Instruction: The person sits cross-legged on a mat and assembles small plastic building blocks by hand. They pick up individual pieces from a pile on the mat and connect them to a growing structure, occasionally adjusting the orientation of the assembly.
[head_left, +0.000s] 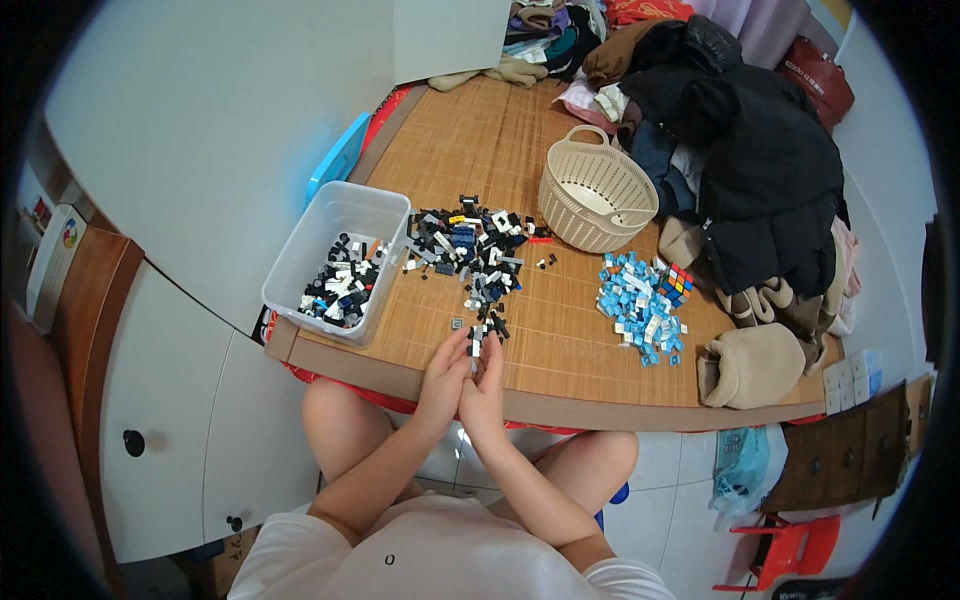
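Note:
My left hand (441, 378) and my right hand (484, 396) meet at the near edge of the mat-covered surface. Their fingers close around a few small white and grey building bricks (476, 346); whether these are joined cannot be made out. Just beyond my fingertips, a heap of loose black, white, grey and blue bricks (462, 238) spreads away from me. One small grey piece (457, 324) lies apart, near my left fingertips. To the left stands a clear plastic box (285, 262) with more black and white bricks in it.
A beige woven-look basket (600, 232) stands beyond the heap. Right of it lie a pile of blue and white pieces (640, 305) and a colourful puzzle cube (677, 284). Dark clothes (765, 170) are piled at the far right. A blue lid (338, 158) leans behind the box.

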